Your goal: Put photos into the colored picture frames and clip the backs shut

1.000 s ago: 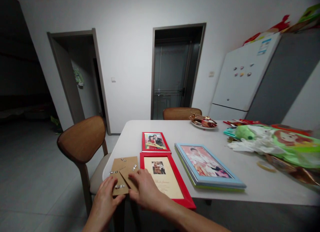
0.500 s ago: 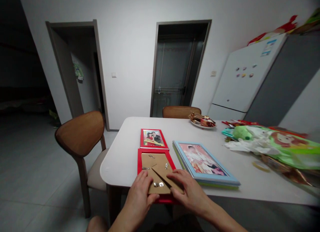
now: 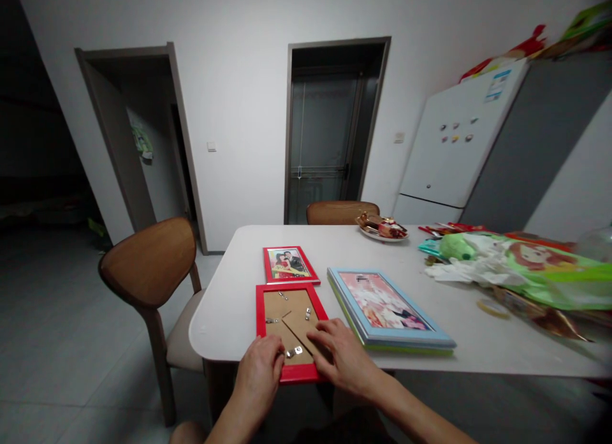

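A red picture frame (image 3: 261,310) lies face down at the table's near edge, its brown backing board (image 3: 287,303) showing with several metal clips and a slanted stand flap. My left hand (image 3: 261,367) rests on the frame's lower left corner, fingers bent beside the bottom clip. On the right side of the backing, my right hand (image 3: 342,355) touches the board and the flap with its fingers apart. Just beyond lies a second red frame (image 3: 289,265), face up with a photo of two people. A stack topped by a light blue frame (image 3: 392,307) sits to the right.
The white table (image 3: 229,303) also bears a plate (image 3: 382,230) of items at the back, and plastic bags (image 3: 526,265) with a tape roll (image 3: 492,308) at the right. Wooden chairs stand at the left (image 3: 148,265) and behind the table (image 3: 342,212).
The backing's lower end now sits inside the frame, with the red bottom border showing. My left hand has shifted to the corner. The view has turned slightly.
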A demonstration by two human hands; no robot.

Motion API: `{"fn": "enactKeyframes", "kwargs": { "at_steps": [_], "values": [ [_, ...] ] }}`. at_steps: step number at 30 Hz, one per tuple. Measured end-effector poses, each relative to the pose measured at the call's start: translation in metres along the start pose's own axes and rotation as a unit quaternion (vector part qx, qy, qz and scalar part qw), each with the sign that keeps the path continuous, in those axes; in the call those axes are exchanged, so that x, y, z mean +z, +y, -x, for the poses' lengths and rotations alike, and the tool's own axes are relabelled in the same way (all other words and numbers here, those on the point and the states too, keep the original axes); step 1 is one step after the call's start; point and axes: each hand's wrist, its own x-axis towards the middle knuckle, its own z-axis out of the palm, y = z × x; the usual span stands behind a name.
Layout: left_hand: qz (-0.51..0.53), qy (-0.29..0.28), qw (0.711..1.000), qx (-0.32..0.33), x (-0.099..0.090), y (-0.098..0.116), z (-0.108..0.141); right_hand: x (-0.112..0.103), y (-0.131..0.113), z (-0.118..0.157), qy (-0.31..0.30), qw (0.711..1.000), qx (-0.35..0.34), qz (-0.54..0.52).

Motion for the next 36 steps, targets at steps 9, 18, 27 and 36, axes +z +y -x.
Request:
{"fn": "enactKeyframes", "kwargs": {
  "at_steps": [9, 18, 27, 36],
  "values": [
    [-0.034, -0.019, 0.999, 0.028, 0.008, -0.006, 0.009, 0.003, 0.011, -0.034, 0.006, 0.996, 0.023, 0.091],
    [-0.026, -0.013, 0.999, 0.016, 0.002, 0.000, 0.008, 0.006, 0.011, -0.045, -0.016, 0.990, 0.041, 0.137],
    [-0.030, -0.008, 0.999, 0.016, 0.003, 0.001, 0.010, 0.007, 0.014, -0.039, 0.024, 0.995, 0.051, 0.079],
    [-0.034, -0.006, 0.999, 0.029, 0.007, -0.001, 0.012, 0.005, -0.031, -0.004, -0.036, 0.993, -0.109, 0.006]
  ]
}}
